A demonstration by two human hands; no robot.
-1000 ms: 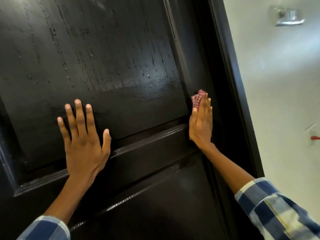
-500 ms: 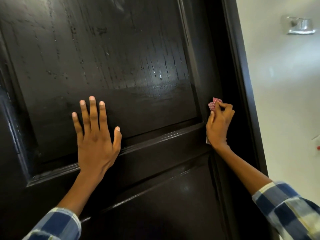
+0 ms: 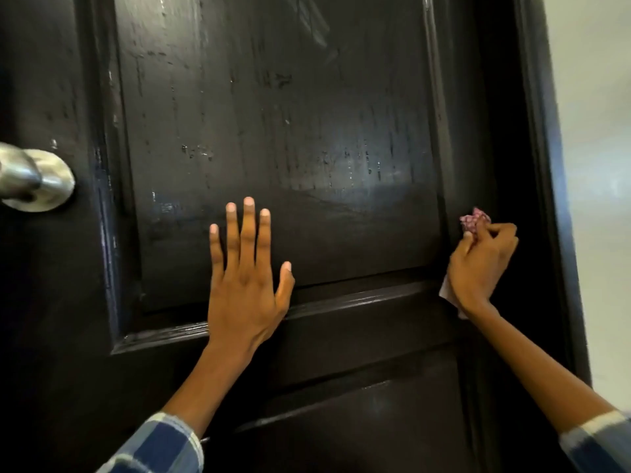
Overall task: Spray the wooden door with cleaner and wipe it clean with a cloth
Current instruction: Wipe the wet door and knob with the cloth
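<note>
One dark brown panelled wooden door (image 3: 307, 131), its upper panel streaked with wet drips | one crumpled pink patterned cloth (image 3: 474, 220) at the door's right stile, bunched in the curled fingers of the right hand (image 3: 481, 268) | left hand (image 3: 246, 281) flat, fingers spread, pressing the panel's lower edge | one round silver metal doorknob (image 3: 34, 179) at far left | two blue checked sleeves (image 3: 160, 445).
</note>
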